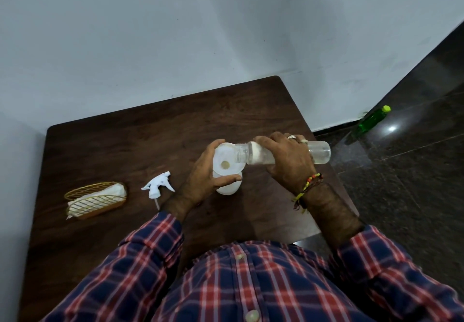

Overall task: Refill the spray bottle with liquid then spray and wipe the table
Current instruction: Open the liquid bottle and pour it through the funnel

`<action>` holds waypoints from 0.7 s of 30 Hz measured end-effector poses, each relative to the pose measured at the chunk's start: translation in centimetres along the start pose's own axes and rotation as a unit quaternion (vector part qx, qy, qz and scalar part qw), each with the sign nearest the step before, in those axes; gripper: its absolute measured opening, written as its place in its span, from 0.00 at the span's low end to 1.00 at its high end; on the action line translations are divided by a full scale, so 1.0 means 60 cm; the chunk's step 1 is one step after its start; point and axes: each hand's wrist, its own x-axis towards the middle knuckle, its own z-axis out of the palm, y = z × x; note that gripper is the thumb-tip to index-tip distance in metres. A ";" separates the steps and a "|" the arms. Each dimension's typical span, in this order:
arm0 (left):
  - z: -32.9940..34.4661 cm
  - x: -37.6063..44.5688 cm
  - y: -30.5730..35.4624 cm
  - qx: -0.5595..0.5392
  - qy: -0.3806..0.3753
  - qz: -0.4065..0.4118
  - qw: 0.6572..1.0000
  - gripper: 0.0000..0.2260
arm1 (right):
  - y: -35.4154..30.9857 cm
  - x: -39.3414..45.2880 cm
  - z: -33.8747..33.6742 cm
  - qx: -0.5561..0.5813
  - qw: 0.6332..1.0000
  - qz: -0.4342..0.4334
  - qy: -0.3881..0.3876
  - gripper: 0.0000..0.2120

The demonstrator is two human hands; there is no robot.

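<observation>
A white spray bottle body [229,187] stands upright on the dark wooden table [130,135] with a white funnel [226,162] sitting in its neck. My left hand [208,173] wraps around the funnel and the bottle's top. My right hand [286,158] grips a clear plastic bottle [319,152] tipped on its side, its mouth over the funnel's rim and whitish liquid inside. The white trigger spray head [158,187], unscrewed, lies on the table to the left of the bottle.
A gold wire basket [96,200] holding white tissues sits near the table's left side. A green bottle [371,119] stands on the dark tiled floor to the right. White walls border the table's far and left edges.
</observation>
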 end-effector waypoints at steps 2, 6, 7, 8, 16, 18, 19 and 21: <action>0.001 0.001 -0.002 0.002 0.000 0.003 1.000 0.41 | -0.001 0.001 -0.001 0.002 1.000 0.000 -0.008 0.30; 0.000 0.002 -0.007 0.011 -0.008 -0.001 1.000 0.41 | -0.001 0.001 -0.001 -0.002 1.000 0.000 -0.004 0.30; 0.001 0.002 -0.007 0.012 -0.009 -0.002 1.000 0.41 | 0.000 0.001 0.000 -0.002 1.000 -0.001 -0.002 0.30; 0.000 0.002 -0.007 0.013 -0.010 -0.003 1.000 0.41 | 0.000 0.001 0.000 -0.002 1.000 -0.003 0.001 0.30; 0.001 0.002 -0.004 0.024 -0.013 -0.007 1.000 0.42 | 0.003 -0.002 -0.002 -0.004 1.000 -0.014 0.008 0.30; 0.001 0.002 -0.002 0.024 -0.010 -0.008 1.000 0.42 | 0.004 -0.002 -0.003 -0.010 1.000 -0.018 0.007 0.31; 0.001 0.002 -0.001 0.024 -0.008 -0.006 1.000 0.42 | 0.005 -0.001 -0.003 -0.012 1.000 -0.020 0.007 0.31; 0.001 0.001 0.001 0.025 -0.006 -0.003 1.000 0.41 | 0.005 0.000 -0.002 -0.014 1.000 -0.023 0.006 0.31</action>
